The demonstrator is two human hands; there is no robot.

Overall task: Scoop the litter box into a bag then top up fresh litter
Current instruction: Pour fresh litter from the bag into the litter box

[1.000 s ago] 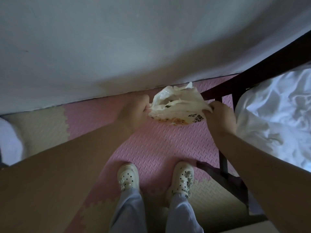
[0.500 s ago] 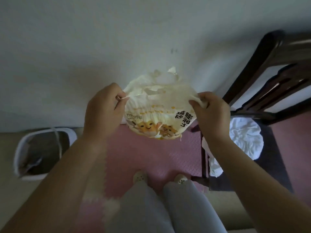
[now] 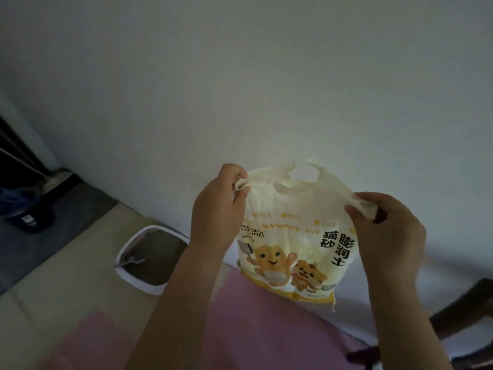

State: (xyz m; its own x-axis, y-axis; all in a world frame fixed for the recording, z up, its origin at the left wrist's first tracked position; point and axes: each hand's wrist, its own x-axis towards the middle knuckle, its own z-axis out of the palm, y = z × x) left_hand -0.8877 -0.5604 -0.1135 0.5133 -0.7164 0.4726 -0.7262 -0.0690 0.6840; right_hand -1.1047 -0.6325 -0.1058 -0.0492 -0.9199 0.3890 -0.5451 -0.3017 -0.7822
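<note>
Holding litter bag [image 3: 293, 236], white wall [image 3: 240, 76], pink mat [image 3: 253, 329]

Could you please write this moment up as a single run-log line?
left hand: grips litter bag top corner | right hand: grips opposite corner | bag: held up, stretched | litter box: on floor, left

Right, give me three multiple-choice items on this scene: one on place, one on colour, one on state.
1. Where is the litter box?
A. left of the arms, by the wall
B. on the chair
C. behind the bag

2. What colour is the floor mat below the cat litter bag?
A. blue
B. pink
C. black

3. How is the bag held?
A. lying on the floor
B. by one hand
C. stretched between left hand and right hand

A: white rim beside the wall. B: pink mat shows under it. C: each hand pinches a top corner.
</note>
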